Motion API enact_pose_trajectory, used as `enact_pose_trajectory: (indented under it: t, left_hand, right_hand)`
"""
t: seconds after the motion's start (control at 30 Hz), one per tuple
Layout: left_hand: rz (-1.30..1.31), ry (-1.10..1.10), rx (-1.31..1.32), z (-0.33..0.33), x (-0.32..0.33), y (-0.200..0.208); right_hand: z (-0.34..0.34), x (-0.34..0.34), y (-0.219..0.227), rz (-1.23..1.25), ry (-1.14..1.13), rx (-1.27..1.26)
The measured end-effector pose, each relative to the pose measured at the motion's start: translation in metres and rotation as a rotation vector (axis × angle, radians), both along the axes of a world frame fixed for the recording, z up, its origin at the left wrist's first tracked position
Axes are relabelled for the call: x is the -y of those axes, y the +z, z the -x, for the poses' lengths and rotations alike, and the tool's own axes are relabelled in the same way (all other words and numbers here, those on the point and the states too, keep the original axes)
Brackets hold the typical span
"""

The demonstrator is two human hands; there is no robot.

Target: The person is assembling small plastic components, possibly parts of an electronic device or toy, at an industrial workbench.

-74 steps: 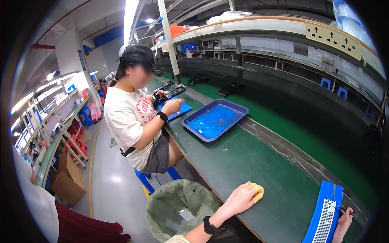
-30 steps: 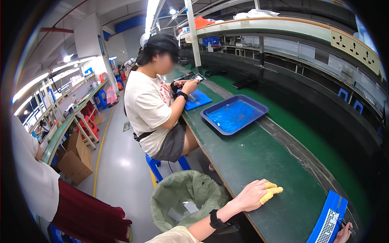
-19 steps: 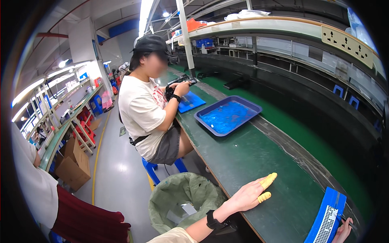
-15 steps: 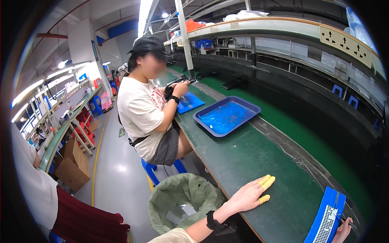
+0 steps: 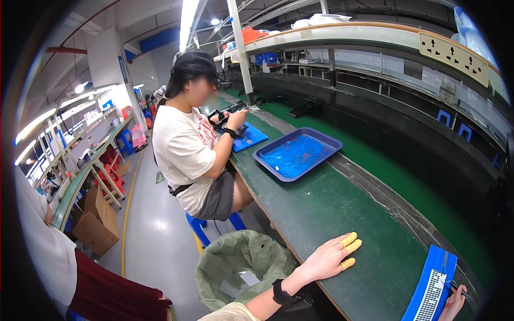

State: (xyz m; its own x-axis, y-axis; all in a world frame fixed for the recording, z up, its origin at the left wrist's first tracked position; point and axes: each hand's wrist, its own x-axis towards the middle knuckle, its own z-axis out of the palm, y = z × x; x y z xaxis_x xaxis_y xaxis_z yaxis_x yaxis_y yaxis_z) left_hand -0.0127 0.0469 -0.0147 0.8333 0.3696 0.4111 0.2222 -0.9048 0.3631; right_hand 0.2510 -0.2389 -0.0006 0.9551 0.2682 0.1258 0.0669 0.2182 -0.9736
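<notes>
Left hand [image 5: 327, 260] palm-down, fingers parted and empty, over the scuffed green surface [image 5: 316, 214]; ribbed yellow covers on 3 fingertips. Right hand [image 5: 454, 306], partly in view, grips a slim dark tool [image 5: 452, 283], its tip near a white strip [image 5: 431, 293] gridded with small dark squares. Strip lies lengthwise on a flat blue slab [image 5: 444, 260]. Farther up: purple-blue tray [image 5: 317, 163], rounded corners, glossy blue pieces [image 5: 294, 154] inside. Below the edge: creased olive bin liner [image 5: 214, 262].
</notes>
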Motion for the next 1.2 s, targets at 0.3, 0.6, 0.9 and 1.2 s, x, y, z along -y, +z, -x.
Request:
enact_pose_trajectory:
  t: [0.3, 0.6, 0.9, 1.2]
  left_hand:
    - [0.144, -0.08, -0.184, 0.004, -0.008, 0.012]
    - [0.057, -0.044, -0.068, 0.01, -0.002, 0.006]
    - [0.067, -0.038, -0.054, 0.008, -0.004, 0.002]
    - [0.059, -0.035, -0.052, 0.011, -0.002, 0.001]
  right_hand:
    - [0.002, 0.0, 0.002, 0.019, -0.038, -0.01]
    - [0.004, -0.001, 0.003, 0.027, -0.049, -0.026]
    - [0.003, 0.0, 0.002, 0.016, -0.035, 0.007]
    - [0.005, 0.0, 0.003, 0.024, -0.024, -0.004]
